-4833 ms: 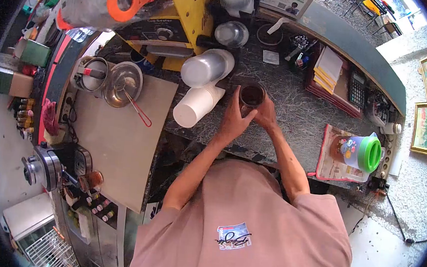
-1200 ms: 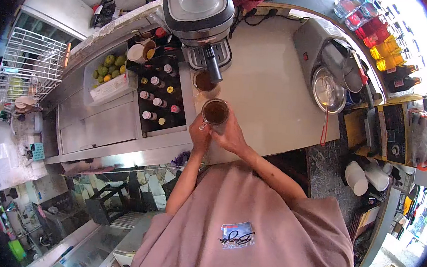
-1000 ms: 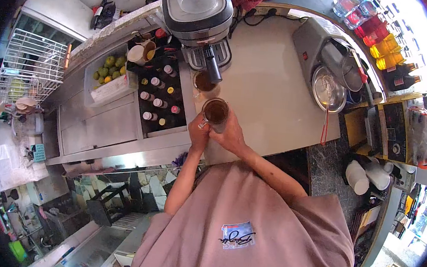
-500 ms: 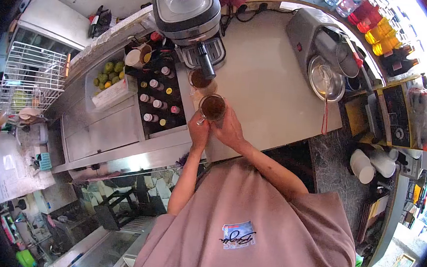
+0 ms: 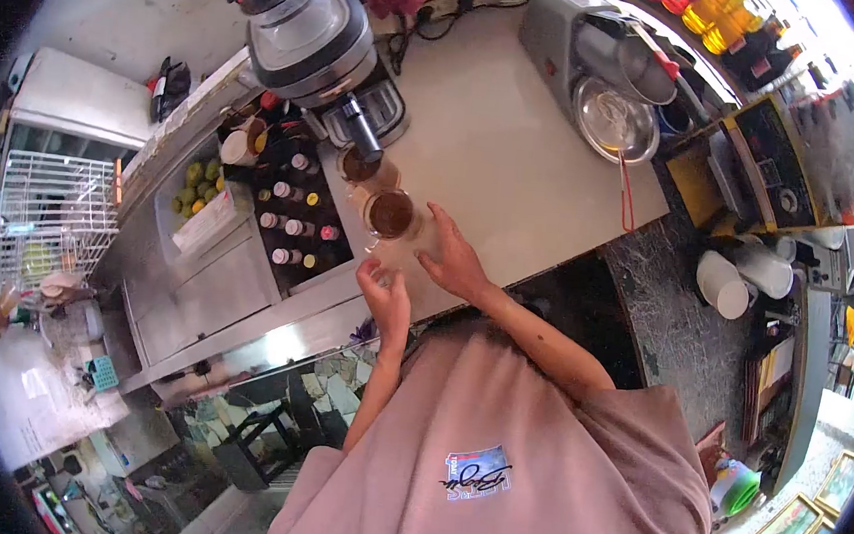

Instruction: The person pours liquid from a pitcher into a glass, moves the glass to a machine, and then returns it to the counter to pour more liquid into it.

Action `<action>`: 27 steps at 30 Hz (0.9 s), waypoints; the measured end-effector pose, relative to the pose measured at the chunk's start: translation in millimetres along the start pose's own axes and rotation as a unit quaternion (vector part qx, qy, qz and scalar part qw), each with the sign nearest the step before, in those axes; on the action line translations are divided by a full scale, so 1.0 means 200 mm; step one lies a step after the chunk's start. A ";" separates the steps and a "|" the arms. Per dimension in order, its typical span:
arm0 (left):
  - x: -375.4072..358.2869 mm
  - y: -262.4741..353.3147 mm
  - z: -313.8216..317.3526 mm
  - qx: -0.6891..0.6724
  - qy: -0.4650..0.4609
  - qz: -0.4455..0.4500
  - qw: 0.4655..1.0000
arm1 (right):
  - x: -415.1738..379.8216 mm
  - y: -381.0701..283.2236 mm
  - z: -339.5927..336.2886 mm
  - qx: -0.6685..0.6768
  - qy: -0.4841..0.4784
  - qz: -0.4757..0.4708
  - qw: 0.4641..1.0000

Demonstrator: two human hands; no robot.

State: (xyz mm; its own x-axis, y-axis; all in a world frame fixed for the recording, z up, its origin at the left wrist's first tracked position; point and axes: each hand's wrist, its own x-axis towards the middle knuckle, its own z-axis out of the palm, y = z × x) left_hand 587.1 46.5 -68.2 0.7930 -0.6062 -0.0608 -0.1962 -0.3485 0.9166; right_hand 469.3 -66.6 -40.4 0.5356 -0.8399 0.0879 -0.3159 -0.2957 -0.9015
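Observation:
A clear glass cup of dark brown liquid (image 5: 389, 213) stands on the pale counter (image 5: 515, 174). Just behind it, to the left, a second glass of brown liquid (image 5: 360, 166) stands beneath the black handle of the coffee machine (image 5: 309, 47). My left hand (image 5: 384, 299) is just below the nearer cup, apart from it, its fingers bent but separated and nothing held. To the right of that cup is my right hand (image 5: 453, 257), open and empty, with thumb and fingers spread.
Left of the cups are bottles (image 5: 288, 224) in a dark recess and a bin of green fruit (image 5: 197, 189). A grey appliance (image 5: 550, 46) and a metal bowl (image 5: 614, 121) occupy the counter's back right. White containers (image 5: 721, 285) lie further right.
Both hands have let go of the nearer cup and moved apart, one to each side. The view has shifted, so the counter and machine appear further left.

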 end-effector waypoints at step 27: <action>-1.22 0.77 1.26 0.076 -0.627 0.207 0.747 | -1.75 0.50 -1.43 0.007 0.469 0.230 0.853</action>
State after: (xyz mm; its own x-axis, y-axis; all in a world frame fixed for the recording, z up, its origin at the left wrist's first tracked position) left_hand 218.1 -40.2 -12.0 -0.5000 -0.8440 -0.1941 -0.4131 0.0355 0.9100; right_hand 26.2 68.2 -41.2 -0.5061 -0.8623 0.0173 -0.3105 0.1635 -0.9364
